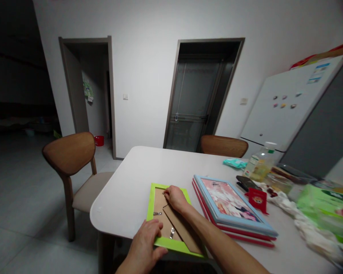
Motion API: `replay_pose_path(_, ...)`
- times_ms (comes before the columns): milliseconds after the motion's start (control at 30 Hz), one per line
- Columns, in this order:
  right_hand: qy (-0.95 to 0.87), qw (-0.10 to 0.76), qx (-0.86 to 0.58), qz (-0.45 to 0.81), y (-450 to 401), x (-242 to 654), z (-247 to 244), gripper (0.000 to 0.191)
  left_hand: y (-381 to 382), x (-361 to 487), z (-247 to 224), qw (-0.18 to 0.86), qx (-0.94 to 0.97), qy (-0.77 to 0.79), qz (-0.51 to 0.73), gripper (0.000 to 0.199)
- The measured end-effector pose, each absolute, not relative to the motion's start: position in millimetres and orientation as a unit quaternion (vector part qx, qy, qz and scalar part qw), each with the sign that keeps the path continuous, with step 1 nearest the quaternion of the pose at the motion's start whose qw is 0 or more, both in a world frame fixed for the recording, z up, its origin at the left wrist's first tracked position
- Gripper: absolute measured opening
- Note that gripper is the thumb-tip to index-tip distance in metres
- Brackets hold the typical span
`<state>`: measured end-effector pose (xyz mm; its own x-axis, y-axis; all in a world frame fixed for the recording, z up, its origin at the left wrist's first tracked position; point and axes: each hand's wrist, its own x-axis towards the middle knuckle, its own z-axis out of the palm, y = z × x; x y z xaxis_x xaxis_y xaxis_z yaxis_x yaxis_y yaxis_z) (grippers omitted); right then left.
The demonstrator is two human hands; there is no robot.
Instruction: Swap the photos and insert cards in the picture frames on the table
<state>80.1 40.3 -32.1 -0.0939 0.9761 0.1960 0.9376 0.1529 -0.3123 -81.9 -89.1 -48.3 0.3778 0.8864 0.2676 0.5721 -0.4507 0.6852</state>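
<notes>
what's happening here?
A person is working on a green picture frame lying face down at the table's near edge. The left hand presses on its lower edge; the right hand fingers a clip near the top of the cardboard backing. A stack of frames lies to the right.

3 frames [171,217], 2 chairs [71,156], 1 bottle [260,163], 2 hands [174,198].

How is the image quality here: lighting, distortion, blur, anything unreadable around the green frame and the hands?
Head view: dim room light, the left side falling into near black; wide-angle bending tilts the fridge and door frames. The green frame, lying back up, reads clearly under the left hand and right hand. The picture on the stacked frames carries a blurred patch; the table shows no harsh glare.
</notes>
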Motion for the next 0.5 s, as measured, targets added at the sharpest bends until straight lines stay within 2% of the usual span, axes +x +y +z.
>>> replay_pose_path(200, -0.707, 0.189, -0.678, 0.065, 45.3, 85.2, -33.7, 0.020, -93.8, -81.7, -44.8, 0.248, 0.793, 0.462, 0.310, 0.048)
replay_pose_path(500, -0.638, 0.239, -0.726, 0.090, 58.5, 85.1, -39.2, 0.011, -102.3, -78.9, -38.3, 0.217, 0.796, 0.499, 0.266, 0.051)
